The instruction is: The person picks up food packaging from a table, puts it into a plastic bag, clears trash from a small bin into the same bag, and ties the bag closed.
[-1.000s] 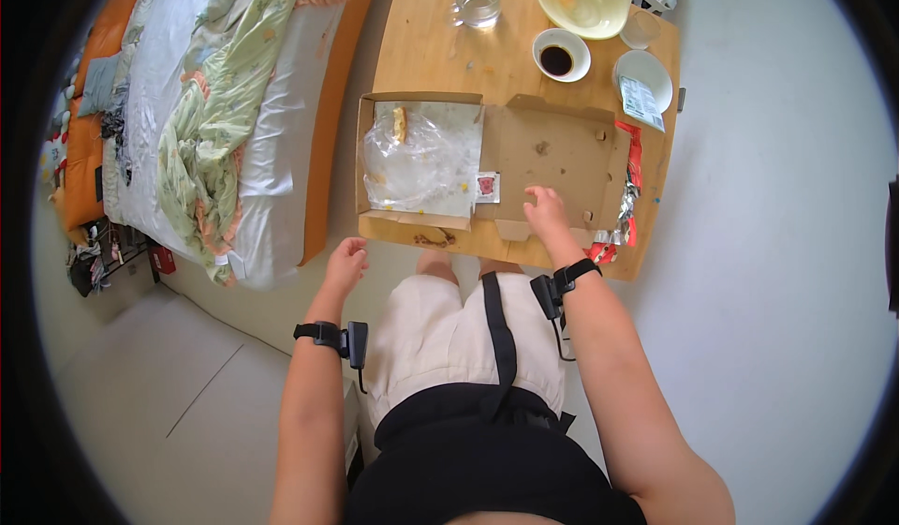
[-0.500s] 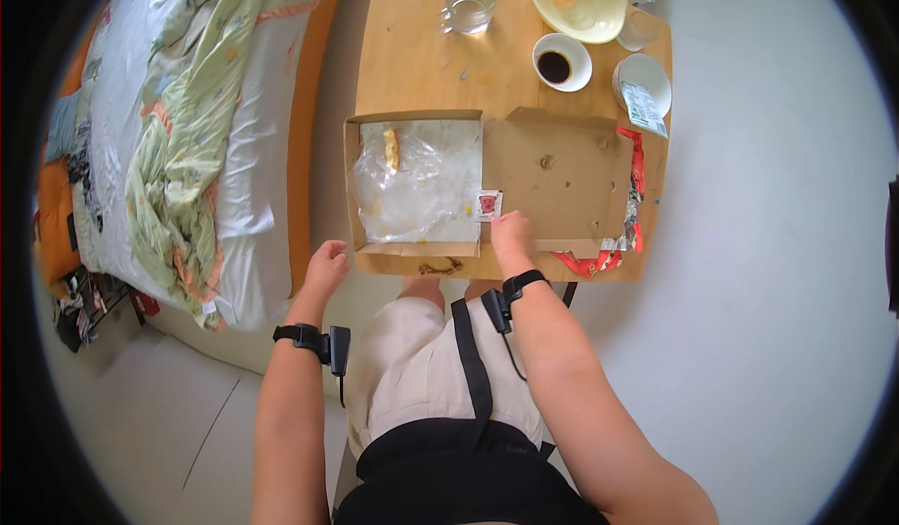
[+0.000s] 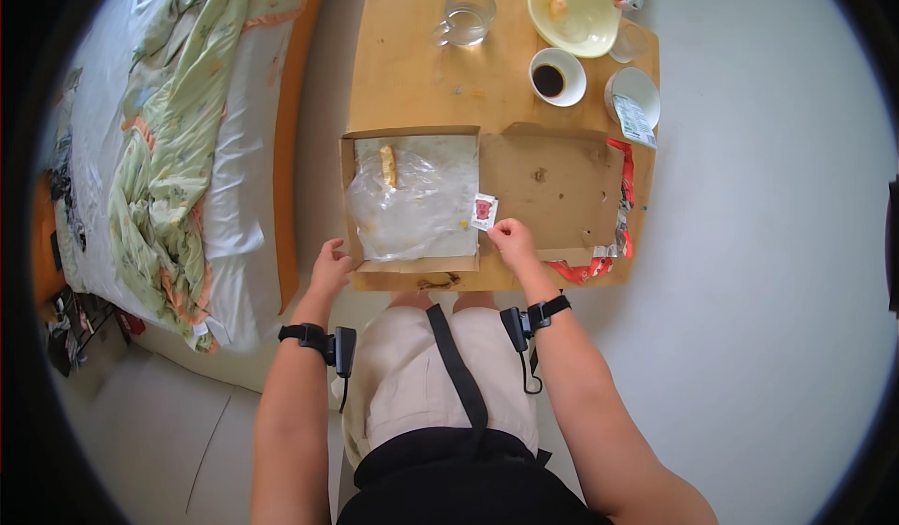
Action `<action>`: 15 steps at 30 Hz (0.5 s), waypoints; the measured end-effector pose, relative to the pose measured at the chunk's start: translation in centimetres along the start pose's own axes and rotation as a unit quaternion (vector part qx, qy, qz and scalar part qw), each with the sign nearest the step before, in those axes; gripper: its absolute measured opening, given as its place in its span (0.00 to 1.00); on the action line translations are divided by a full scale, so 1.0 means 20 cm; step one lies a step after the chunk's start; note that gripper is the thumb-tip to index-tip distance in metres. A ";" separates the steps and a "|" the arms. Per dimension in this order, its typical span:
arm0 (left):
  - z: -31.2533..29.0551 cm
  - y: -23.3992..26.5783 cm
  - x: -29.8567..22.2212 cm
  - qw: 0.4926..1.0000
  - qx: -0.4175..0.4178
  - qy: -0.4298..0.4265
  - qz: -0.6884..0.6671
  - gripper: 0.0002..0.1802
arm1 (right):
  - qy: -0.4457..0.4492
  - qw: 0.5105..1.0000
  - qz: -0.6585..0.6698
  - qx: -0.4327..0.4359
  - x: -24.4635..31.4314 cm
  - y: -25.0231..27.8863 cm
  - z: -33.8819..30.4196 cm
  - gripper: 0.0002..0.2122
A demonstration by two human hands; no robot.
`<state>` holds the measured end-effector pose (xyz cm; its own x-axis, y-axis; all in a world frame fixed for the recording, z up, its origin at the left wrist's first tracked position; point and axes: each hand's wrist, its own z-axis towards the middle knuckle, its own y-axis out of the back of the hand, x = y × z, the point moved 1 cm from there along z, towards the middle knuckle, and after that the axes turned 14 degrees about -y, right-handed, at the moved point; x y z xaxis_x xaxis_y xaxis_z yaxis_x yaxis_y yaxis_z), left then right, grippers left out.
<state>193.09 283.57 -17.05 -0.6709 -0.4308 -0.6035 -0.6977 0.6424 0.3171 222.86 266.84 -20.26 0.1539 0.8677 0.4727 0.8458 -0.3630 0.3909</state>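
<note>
At the table point(image 3: 403, 57), the right hand point(image 3: 512, 244) is pinching a white-and-red packet point(image 3: 484, 210) over the middle of the open cardboard box point(image 3: 562, 192). The left hand point(image 3: 329, 272) is hanging nearby, fingers loose and empty.

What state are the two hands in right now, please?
Left hand: loosely open, holding nothing visible, near the box.
Right hand: closed, pinching the small packet by a corner.

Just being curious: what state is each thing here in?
Cardboard box: open, lid folded back flat
Sachet: pinched by the right hand
Left hand: open, holding nothing
Plastic film: crumpled, inside the box
Glass mug: partly filled with clear liquid
Small white bowl: holds dark liquid
Other white bowl: packet resting over its rim
Yellow bowl: holds a small piece
Quilt: rumpled
</note>
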 end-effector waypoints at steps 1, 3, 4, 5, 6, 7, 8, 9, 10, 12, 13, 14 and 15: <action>-0.01 -0.01 -0.01 1.000 -0.011 0.004 0.002 0.25 | -0.013 0.999 0.035 0.024 0.03 0.00 -0.01 0.07; 0.01 -0.03 0.01 1.000 -0.008 -0.013 0.025 0.26 | -0.013 0.993 0.096 0.074 0.09 0.01 -0.03 0.07; 0.02 -0.05 0.03 0.998 0.001 -0.034 0.047 0.27 | -0.013 0.993 0.095 0.074 0.13 0.01 -0.05 0.07; 0.04 -0.05 0.06 0.998 0.005 -0.031 0.052 0.27 | -0.012 0.991 0.116 0.071 0.18 0.02 -0.07 0.07; 0.04 -0.05 0.09 0.998 0.003 -0.032 0.052 0.27 | -0.010 0.988 0.136 0.067 0.24 0.03 -0.09 0.07; 0.05 -0.05 0.11 0.998 0.001 -0.030 0.062 0.27 | -0.008 0.989 0.135 0.065 0.29 0.05 -0.10 0.07; 0.05 -0.07 0.12 0.997 0.002 -0.029 0.072 0.27 | -0.041 0.980 0.182 0.063 0.34 0.10 -0.11 0.06; 0.05 -0.07 0.12 0.997 0.004 -0.033 0.070 0.27 | -0.073 0.969 0.228 0.061 0.38 0.13 -0.10 0.06; 0.05 -0.09 0.11 0.997 0.001 -0.032 0.074 0.27 | -0.072 0.969 0.230 0.054 0.41 0.19 -0.07 0.06; 0.04 -0.10 0.10 0.996 0.001 -0.036 0.079 0.27 | -0.079 0.942 0.326 0.027 0.45 0.33 0.01 0.05; 0.03 -0.09 0.11 0.998 -0.006 -0.035 0.055 0.27 | -0.076 0.941 0.330 0.021 0.47 0.39 0.06 0.05; 0.02 -0.08 0.12 0.999 -0.015 -0.035 0.031 0.27 | -0.078 0.927 0.365 0.014 0.49 0.45 0.11 0.05; 0.02 -0.07 0.14 0.998 -0.016 -0.042 0.051 0.27 | -0.079 0.913 0.401 0.007 0.50 0.50 0.15 0.06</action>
<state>192.21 281.80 -19.57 -0.7169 -0.3089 -0.6250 -0.6350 0.6592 0.4027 234.38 272.94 -13.97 0.7970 0.3642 0.4818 0.4358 -0.8991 -0.0413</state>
